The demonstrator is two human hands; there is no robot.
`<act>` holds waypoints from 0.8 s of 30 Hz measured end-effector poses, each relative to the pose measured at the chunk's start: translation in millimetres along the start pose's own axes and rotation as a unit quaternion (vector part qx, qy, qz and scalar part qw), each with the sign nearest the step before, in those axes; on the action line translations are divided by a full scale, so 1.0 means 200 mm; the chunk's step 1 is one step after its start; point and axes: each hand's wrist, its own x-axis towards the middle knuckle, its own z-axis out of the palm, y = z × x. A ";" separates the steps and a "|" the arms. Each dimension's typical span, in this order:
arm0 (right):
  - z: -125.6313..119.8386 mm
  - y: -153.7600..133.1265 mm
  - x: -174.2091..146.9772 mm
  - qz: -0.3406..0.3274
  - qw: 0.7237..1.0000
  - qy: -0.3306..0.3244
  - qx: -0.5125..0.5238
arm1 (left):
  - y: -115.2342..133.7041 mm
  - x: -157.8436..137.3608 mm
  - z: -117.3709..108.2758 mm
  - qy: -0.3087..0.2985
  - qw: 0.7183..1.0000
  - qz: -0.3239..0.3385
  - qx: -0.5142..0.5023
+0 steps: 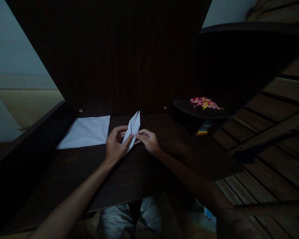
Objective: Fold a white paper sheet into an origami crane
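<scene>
A folded white paper [134, 127], narrow and kite-shaped with a split upper point, is held up at a slant over the dark desk. My left hand [116, 143] grips its left side, thumb pressed on the front face and fingers behind. My right hand [149, 141] pinches its right edge between thumb and fingertips. Left of my hands, a creased white sheet [86, 132] lies flat on the desk.
The dark wooden desk [109, 179] has a raised side panel [32, 146] on the left and a tall back board. At right, a small rounded shelf [186, 108] carries a heap of pink and yellow bits [204, 103]. Wooden slats [271, 166] stand beyond.
</scene>
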 end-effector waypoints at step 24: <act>0.02 0.01 -0.02 -0.075 0.982 0.111 -0.133 | 0.06 -0.02 0.02 0.042 0.996 -0.074 0.028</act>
